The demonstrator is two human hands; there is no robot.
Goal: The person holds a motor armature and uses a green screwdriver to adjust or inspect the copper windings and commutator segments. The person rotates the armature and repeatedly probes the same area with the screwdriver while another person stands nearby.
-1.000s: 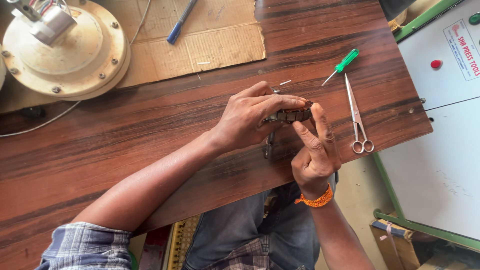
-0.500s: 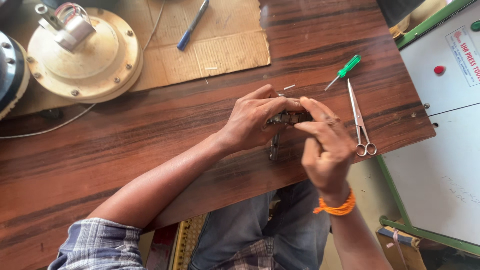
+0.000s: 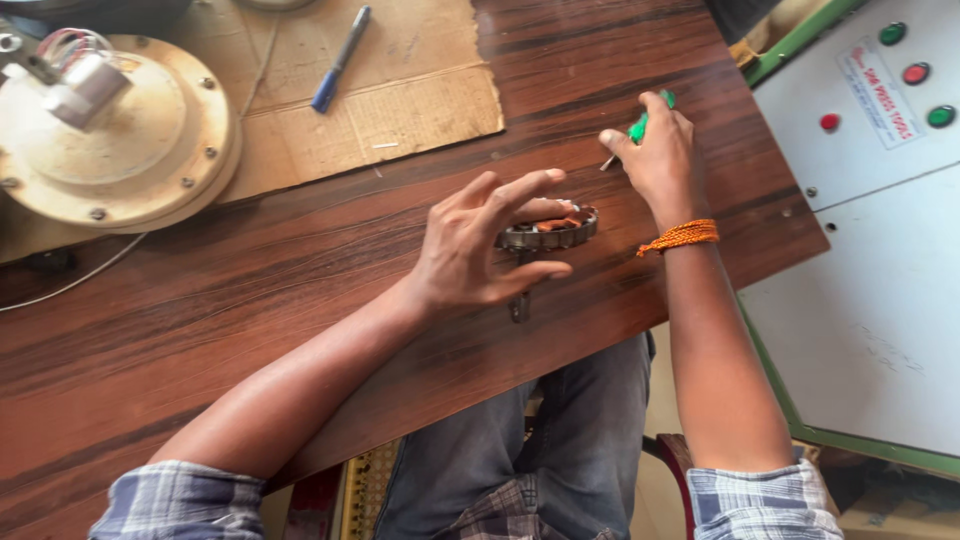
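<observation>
Far left I see a round cream motor housing (image 3: 110,140) w/ a small block and coloured wires on top, parked on a cardboard sheet (image 3: 400,100), prob. so the desk (image 3: 250,300) isn't scratched; a thin cable runs off it toward the left edge. A blue pen (image 3: 340,60) lies on the cardboard too, well apart from the hands. Centre: left hand (image 3: 470,250) sits over a metal ring w/ copper windings, the stator (image 3: 550,230), thumb under one side, fingers spread and lifted above it, so the grip is loose, steadying the stator on the desk rather than clamping it. I'd judge that keeps the windings exposed on top. A small dark metal bit (image 3: 519,305) lies just below the stator near the desk edge; can't tell what it is. Right of that, right hand (image 3: 655,155) is closed around a green-handled screwdriver (image 3: 640,125), tip pointing down-left toward the desk, grip narrow and firm on the handle. An orange thread band (image 3: 682,236) is on that wrist. Far right, off the desk, stands a white control box (image 3: 870,250) w/ green frame and red and green buttons.
</observation>
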